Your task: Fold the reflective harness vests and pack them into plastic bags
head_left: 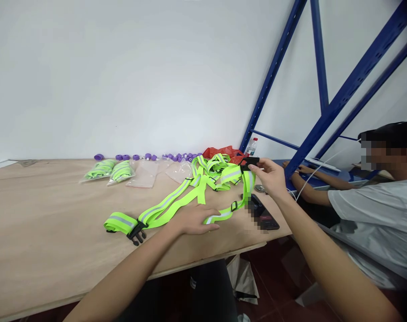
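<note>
A neon-green reflective strap harness [171, 197] with grey stripes lies spread on the table, partly in loops. My right hand [270, 176], at the right, pinches a black plastic buckle [248, 163] at one end of the harness and holds it above the table. From this buckle a strap hangs down to a black slider [234, 206]. My left hand [193, 219] rests low over the lower strap, thumb and fingers stretched apart with the strap between them. A black prong buckle [136, 232] lies at the harness's left end, beside a folded strap loop.
Two bagged green straps [122, 171] and a flat clear bag [143, 174] lie left of the harness. Several purple rolls [148, 156] line the wall. A phone [265, 214] lies near the right edge. Beyond the blue rack post [310, 138] a person sits at the right.
</note>
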Action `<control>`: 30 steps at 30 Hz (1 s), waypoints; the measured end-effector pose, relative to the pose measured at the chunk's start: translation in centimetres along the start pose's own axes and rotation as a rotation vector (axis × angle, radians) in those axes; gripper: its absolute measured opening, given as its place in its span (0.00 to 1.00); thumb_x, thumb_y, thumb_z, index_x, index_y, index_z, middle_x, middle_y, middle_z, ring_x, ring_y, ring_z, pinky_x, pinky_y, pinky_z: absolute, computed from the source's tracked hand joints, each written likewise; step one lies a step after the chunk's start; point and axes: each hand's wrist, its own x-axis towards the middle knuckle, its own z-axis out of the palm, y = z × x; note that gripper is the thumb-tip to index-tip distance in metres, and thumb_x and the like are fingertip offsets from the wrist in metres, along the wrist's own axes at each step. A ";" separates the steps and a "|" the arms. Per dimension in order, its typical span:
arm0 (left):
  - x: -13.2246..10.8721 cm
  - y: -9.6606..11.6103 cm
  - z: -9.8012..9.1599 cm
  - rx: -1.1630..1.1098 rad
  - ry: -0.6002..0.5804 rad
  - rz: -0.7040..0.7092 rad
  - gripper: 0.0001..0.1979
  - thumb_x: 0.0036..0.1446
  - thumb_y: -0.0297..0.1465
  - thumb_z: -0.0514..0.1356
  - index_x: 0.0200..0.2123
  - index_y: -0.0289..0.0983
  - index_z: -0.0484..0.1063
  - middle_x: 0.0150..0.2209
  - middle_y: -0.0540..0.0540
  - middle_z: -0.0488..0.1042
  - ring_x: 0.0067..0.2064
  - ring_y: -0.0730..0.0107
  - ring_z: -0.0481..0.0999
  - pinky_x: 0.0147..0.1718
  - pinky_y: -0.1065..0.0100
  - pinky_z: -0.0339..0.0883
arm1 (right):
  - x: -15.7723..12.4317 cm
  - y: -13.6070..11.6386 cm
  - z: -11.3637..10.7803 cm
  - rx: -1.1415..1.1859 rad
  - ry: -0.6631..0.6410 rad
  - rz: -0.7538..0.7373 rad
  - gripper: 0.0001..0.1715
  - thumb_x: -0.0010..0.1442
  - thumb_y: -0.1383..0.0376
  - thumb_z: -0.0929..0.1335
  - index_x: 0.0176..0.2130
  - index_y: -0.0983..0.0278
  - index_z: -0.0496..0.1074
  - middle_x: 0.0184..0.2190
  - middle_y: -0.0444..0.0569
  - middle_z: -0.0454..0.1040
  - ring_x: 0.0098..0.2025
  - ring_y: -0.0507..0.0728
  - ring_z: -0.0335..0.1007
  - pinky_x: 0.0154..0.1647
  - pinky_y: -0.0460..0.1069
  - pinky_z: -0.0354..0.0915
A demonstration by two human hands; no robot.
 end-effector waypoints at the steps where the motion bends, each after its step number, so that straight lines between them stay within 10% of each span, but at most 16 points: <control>1: -0.1 0.0 0.2 0.009 0.002 -0.025 0.25 0.63 0.46 0.58 0.61 0.47 0.69 0.56 0.44 0.75 0.55 0.49 0.74 0.52 0.59 0.61 | 0.2 0.1 -0.3 -0.031 -0.050 0.010 0.18 0.47 0.54 0.77 0.36 0.61 0.78 0.31 0.46 0.79 0.34 0.58 0.74 0.37 0.53 0.72; 10: 0.4 -0.8 -0.2 0.161 0.038 -0.206 0.16 0.60 0.32 0.60 0.51 0.40 0.71 0.45 0.42 0.76 0.46 0.55 0.74 0.42 0.63 0.63 | 2.2 0.4 -3.1 0.183 -0.218 0.444 0.25 0.40 0.54 0.81 0.32 0.60 0.71 0.22 0.43 0.74 0.22 0.55 0.74 0.18 0.46 0.69; 14: 1.0 0.1 -0.1 0.434 0.181 -0.089 0.18 0.67 0.27 0.50 0.59 0.39 0.66 0.46 0.39 0.75 0.48 0.56 0.71 0.46 0.59 0.61 | 2.8 1.5 -2.9 0.283 -0.054 0.366 0.25 0.41 0.56 0.80 0.32 0.59 0.68 0.28 0.41 0.76 0.28 0.55 0.76 0.30 0.52 0.77; 19: 1.1 2.0 2.1 0.652 0.066 0.080 0.25 0.70 0.25 0.43 0.67 0.42 0.56 0.42 0.40 0.75 0.43 0.58 0.72 0.39 0.58 0.60 | 1.8 1.2 -1.1 0.177 -0.089 0.182 0.27 0.43 0.55 0.80 0.38 0.58 0.70 0.36 0.44 0.77 0.38 0.57 0.75 0.38 0.51 0.73; 30: -1.9 5.2 6.1 0.444 -0.082 0.170 0.37 0.68 0.40 0.51 0.71 0.28 0.40 0.48 0.35 0.76 0.49 0.52 0.74 0.48 0.56 0.63 | -2.5 -0.9 -1.4 -0.219 -0.302 0.087 0.28 0.50 0.53 0.77 0.49 0.59 0.74 0.40 0.47 0.77 0.38 0.58 0.72 0.38 0.51 0.71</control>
